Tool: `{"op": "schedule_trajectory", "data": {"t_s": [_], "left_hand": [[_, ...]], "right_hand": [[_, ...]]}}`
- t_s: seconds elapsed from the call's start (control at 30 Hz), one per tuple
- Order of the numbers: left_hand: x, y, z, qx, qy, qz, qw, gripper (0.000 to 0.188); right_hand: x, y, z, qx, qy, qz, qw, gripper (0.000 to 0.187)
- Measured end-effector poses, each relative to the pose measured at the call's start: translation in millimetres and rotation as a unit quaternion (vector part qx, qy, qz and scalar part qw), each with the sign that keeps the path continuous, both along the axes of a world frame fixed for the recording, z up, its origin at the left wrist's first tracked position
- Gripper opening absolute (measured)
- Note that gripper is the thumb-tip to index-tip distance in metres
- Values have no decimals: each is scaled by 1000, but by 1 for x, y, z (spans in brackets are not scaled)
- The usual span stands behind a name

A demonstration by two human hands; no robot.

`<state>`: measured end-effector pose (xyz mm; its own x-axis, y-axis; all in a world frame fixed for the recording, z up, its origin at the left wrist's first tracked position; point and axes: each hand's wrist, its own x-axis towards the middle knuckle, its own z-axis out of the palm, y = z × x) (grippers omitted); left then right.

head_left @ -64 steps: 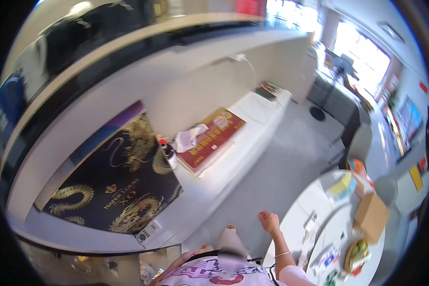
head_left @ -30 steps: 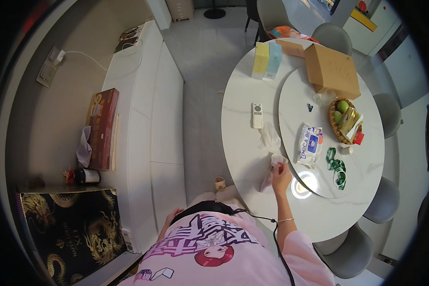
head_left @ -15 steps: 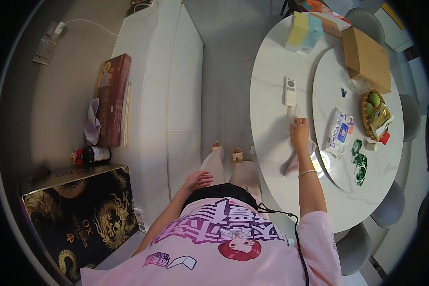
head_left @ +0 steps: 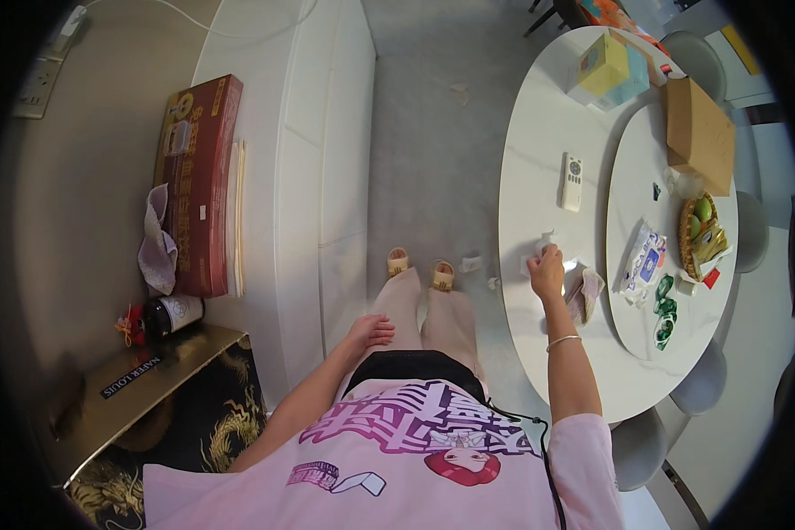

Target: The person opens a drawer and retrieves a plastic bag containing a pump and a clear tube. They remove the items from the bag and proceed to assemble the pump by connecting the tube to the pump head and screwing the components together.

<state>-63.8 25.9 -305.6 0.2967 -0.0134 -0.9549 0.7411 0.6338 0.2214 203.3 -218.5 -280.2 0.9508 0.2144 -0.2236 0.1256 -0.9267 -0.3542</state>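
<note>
My right hand (head_left: 548, 272) is over the near left part of the white marble table (head_left: 539, 132), its fingers pinched on a crumpled white tissue (head_left: 548, 238). Part of the tissue sticks out past the fingertips, and some white also shows left of the hand. Just right of the wrist lies a pinkish cloth (head_left: 586, 296). Farther up the table is a white remote control (head_left: 572, 184), apart from the hand. My left hand (head_left: 369, 332) hangs in front of my thigh, holding nothing, its fingers loosely extended.
The raised turntable (head_left: 623, 177) carries a wipes packet (head_left: 643, 265), green packaging (head_left: 665, 314), a fruit basket (head_left: 687, 234) and a cardboard box (head_left: 700, 137). A yellow-and-blue box (head_left: 605, 71) stands at the far edge. A white cabinet (head_left: 283, 177) runs along my left; white scraps (head_left: 471, 264) lie on the floor.
My right hand has moved left across the table with the tissue, toward the edge. The view has shifted, so the table sits farther right. My left hand stays by my thigh.
</note>
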Motion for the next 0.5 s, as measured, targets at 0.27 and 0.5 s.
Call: {"op": "schedule_trajectory", "data": {"t_s": [0.27,0.5], "left_hand": [[37,20,-6,-1,-11,-40,999,32],[52,53,-3,48,-44,-31,997,34]], "right_hand": [[2,11,11,-47,39,-39,997,33],[1,13,4,-32,18,-55,998,30]]}}
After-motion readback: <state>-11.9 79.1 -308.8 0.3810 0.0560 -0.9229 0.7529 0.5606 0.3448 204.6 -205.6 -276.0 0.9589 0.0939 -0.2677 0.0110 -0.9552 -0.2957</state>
